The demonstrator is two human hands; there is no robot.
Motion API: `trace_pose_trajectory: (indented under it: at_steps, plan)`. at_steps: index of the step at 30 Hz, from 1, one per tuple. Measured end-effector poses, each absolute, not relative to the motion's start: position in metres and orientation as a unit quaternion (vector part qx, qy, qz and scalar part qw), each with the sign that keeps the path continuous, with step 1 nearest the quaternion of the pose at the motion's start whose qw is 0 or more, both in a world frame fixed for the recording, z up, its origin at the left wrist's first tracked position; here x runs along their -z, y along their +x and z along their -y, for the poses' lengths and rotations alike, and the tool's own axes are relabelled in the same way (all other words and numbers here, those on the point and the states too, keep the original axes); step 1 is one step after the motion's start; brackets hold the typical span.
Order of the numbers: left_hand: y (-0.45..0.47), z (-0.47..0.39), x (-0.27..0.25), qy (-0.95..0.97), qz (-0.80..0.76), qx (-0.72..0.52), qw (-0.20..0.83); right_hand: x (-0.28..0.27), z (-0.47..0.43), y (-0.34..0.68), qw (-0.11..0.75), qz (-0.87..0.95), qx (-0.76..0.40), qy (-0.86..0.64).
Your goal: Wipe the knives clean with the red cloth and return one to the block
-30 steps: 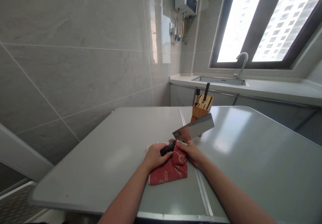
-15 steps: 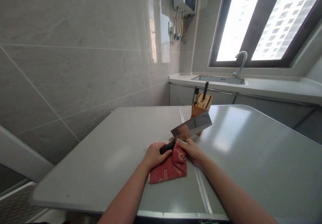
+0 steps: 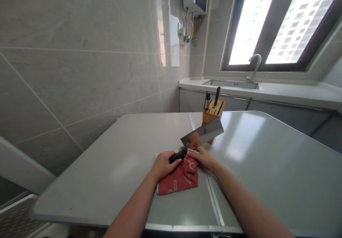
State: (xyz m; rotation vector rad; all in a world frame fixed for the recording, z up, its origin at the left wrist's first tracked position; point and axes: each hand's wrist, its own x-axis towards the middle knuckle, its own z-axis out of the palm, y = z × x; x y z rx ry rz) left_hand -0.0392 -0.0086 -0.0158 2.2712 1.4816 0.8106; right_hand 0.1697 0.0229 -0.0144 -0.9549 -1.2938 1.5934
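Note:
My left hand (image 3: 164, 165) is wrapped round the black handle of a cleaver (image 3: 207, 131). The broad steel blade points up and to the right, its tip in front of the knife block (image 3: 213, 111). A red cloth with white markings (image 3: 177, 181) hangs below the handle, partly under my left hand. My right hand (image 3: 201, 157) pinches the upper part of this cloth close to where blade and handle meet. Its fingertips are partly hidden behind the cloth and blade.
The wooden knife block holds several dark-handled items and stands on the grey table (image 3: 120, 163). A metal strip (image 3: 213, 198) runs across the tabletop. Beyond lie a counter with a sink (image 3: 232, 84) and faucet (image 3: 257, 65). A tiled wall (image 3: 80, 81) borders the left side.
The view has shifted very slightly. Both hands, the cleaver and the cloth keep nearly the same position.

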Motion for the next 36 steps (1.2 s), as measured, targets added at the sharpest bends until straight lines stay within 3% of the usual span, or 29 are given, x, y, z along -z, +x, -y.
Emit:
trace_pose_trajectory:
  at_steps: [26,30,36]
  plan:
    - [-0.041,0.008,0.018,0.790,-0.514,-0.293,0.160,0.025,-0.032,0.182,0.352,0.635,-0.490,-0.483]
    - [-0.040,0.009,0.015,0.789,-0.501,-0.316,0.164,0.018,-0.029,0.180,0.369,0.610,-0.528,-0.461]
    - [-0.038,0.008,0.016,0.758,-0.519,-0.364,0.157,0.007,-0.024,0.175,0.460,0.503,-0.648,-0.339]
